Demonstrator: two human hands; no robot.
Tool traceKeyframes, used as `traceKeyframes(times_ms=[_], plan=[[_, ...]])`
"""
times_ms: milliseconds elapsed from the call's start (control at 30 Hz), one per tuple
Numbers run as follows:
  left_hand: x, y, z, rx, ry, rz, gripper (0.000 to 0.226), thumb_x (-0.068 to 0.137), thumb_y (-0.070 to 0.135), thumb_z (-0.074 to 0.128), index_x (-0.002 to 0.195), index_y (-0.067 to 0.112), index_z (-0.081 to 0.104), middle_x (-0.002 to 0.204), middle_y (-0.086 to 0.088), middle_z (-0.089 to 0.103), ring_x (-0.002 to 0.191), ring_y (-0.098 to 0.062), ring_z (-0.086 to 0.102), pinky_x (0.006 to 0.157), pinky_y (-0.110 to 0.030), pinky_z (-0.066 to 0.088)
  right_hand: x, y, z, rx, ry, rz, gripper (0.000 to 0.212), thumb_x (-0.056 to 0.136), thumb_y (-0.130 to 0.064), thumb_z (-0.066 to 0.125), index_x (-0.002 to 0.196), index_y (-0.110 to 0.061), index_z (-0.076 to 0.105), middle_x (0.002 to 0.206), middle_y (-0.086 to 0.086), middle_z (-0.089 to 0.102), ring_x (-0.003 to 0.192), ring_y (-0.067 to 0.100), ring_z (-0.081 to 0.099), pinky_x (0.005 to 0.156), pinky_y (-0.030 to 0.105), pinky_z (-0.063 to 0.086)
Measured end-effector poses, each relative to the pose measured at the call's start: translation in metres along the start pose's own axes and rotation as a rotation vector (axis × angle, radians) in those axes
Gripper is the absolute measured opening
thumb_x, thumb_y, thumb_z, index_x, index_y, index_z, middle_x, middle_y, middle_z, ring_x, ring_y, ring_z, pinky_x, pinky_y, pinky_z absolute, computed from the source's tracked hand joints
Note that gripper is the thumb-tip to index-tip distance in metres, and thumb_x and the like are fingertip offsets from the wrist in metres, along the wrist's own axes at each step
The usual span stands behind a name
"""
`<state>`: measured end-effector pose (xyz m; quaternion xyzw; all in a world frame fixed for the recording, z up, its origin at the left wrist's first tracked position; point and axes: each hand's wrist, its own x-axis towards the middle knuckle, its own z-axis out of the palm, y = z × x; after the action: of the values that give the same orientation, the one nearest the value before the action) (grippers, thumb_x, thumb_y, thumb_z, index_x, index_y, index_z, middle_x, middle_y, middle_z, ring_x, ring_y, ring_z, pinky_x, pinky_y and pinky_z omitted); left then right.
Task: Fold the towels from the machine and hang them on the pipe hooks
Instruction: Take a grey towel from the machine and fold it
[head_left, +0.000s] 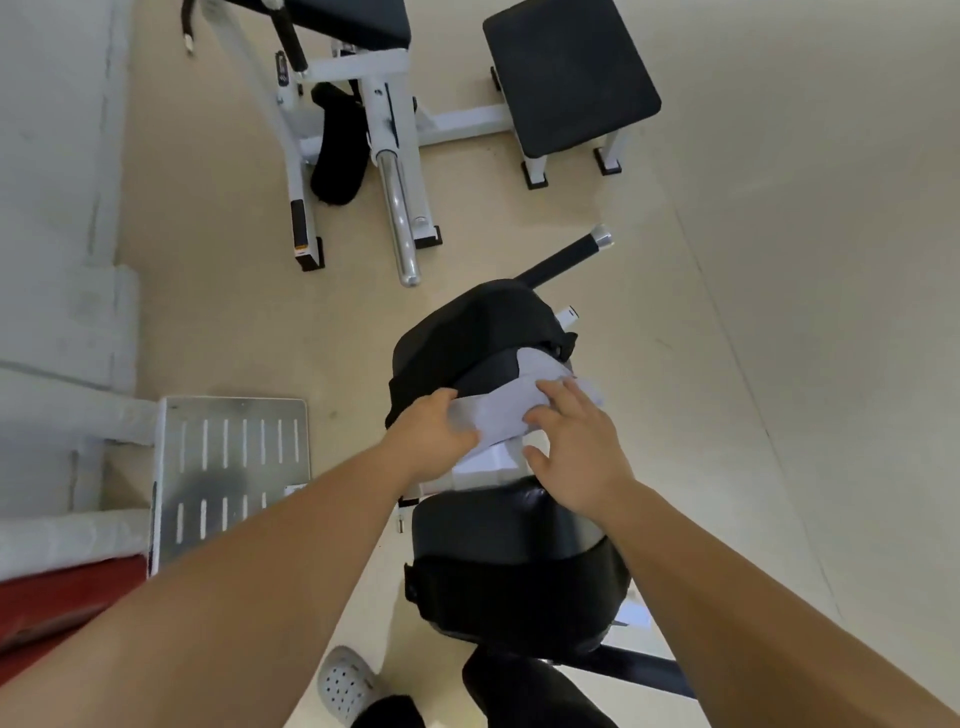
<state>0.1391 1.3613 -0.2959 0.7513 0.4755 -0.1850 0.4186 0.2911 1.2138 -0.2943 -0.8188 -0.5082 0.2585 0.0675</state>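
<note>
Mid-frame, the left hand (431, 436) pinches the towel (519, 397); the right hand (576, 457) (grip slack, fingers flat) pins it to the pad (467, 332), likely creasing a fold.

Forearms (260, 571) bare up to left hand (431, 441) and right hand (576, 457); well below left hand, grey perforated clog (343, 680) over dark sock (387, 716), black trouser leg (519, 691) beside it.

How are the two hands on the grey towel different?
The left hand curls its fingers round the edge of the grey towel, while the right hand lies on top with its fingers spread. The left hand holds the towel's left end, and the right hand covers its right part. Both hands touch the same towel, which lies on the black pad.
</note>
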Motion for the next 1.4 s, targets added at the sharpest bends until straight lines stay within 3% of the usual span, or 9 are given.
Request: traceKeyframes(times_ms=[333,533,633,833,967,1167,1233,1300,1400], plan=[[0.0,0.008,0.023,0.013,0.162,0.051,0.069,0.075,0.058,0.077,0.132,0.031,0.05,0.135,-0.001,0.043,0.116,-0.025,0.052,0.099,-0.046,0.052,-0.024,-0.011,-0.011,0.068,0.09,-0.156,0.039,0.091,-0.023,0.063,0.129,-0.017,0.064,0.146,0.0,0.052,0.124,0.023,0.056,0.107,0.034,0.042],[-0.055,-0.001,0.003,-0.335,0.168,0.185,0.009,0.095,0.033,0.064,0.099,0.025,0.063,0.09,0.003,0.064,0.083,-0.015,0.062,0.081,-0.039,0.058,-0.04,-0.045,-0.037,0.296,0.122,-0.263,0.033,0.096,-0.023,0.059,0.128,-0.025,0.064,0.134,-0.01,0.054,0.104,0.007,0.057,0.091,0.013,0.046],[-0.098,-0.007,-0.022,-0.437,0.282,0.178,0.008,0.093,0.018,0.066,0.09,0.024,0.061,0.08,0.003,0.059,0.073,-0.014,0.054,0.066,-0.028,0.047,-0.048,-0.067,-0.052,0.389,0.144,-0.304,0.035,0.091,-0.027,0.067,0.126,-0.028,0.065,0.126,-0.015,0.053,0.102,0.003,0.053,0.082,0.012,0.047],[-0.189,-0.025,-0.076,-0.689,0.464,0.186,0.012,0.095,0.009,0.06,0.095,0.019,0.066,0.085,-0.002,0.068,0.074,-0.008,0.061,0.067,-0.023,0.053,-0.055,-0.13,-0.071,0.456,0.057,-0.447,0.043,0.082,-0.031,0.074,0.123,-0.029,0.062,0.116,-0.016,0.055,0.106,0.0,0.051,0.091,0.013,0.043],[-0.245,-0.042,-0.104,-0.827,0.609,0.18,0.014,0.097,0.006,0.057,0.093,0.014,0.069,0.08,0.005,0.07,0.075,-0.006,0.064,0.068,-0.02,0.053,-0.064,-0.186,-0.081,0.47,0.052,-0.604,0.031,0.085,-0.025,0.07,0.116,-0.026,0.065,0.102,-0.017,0.061,0.097,0.002,0.054,0.083,0.012,0.043],[-0.324,-0.098,-0.127,-0.997,0.767,0.082,0.014,0.082,0.024,0.059,0.09,0.016,0.068,0.084,-0.006,0.068,0.082,-0.018,0.062,0.077,-0.039,0.05,-0.072,-0.276,-0.073,0.437,-0.027,-0.805,0.013,0.091,-0.023,0.059,0.101,-0.022,0.068,0.091,-0.007,0.064,0.085,0.009,0.055,0.075,0.016,0.041],[-0.347,-0.125,-0.131,-0.949,0.832,-0.011,0.025,0.082,0.029,0.064,0.104,0.019,0.066,0.099,-0.004,0.071,0.092,-0.017,0.065,0.087,-0.038,0.053,-0.079,-0.311,-0.07,0.461,-0.106,-0.805,0.017,0.094,-0.031,0.052,0.094,-0.02,0.065,0.085,-0.003,0.063,0.08,0.015,0.056,0.072,0.028,0.046],[-0.37,-0.152,-0.129,-0.794,0.946,-0.097,0.037,0.086,0.034,0.074,0.12,0.028,0.06,0.114,0.007,0.064,0.101,-0.007,0.062,0.09,-0.022,0.05,-0.088,-0.346,-0.066,0.472,-0.202,-0.813,0.018,0.099,-0.029,0.052,0.089,-0.019,0.062,0.08,-0.002,0.063,0.074,0.016,0.056,0.068,0.032,0.046],[-0.396,-0.183,-0.117,-0.598,1.118,-0.144,0.046,0.081,0.041,0.081,0.118,0.036,0.056,0.116,0.024,0.054,0.107,0.01,0.051,0.087,-0.01,0.04,-0.104,-0.397,-0.053,0.478,-0.314,-0.824,0.025,0.102,-0.021,0.052,0.079,-0.031,0.055,0.071,-0.015,0.059,0.066,0.002,0.052,0.062,0.016,0.038]])
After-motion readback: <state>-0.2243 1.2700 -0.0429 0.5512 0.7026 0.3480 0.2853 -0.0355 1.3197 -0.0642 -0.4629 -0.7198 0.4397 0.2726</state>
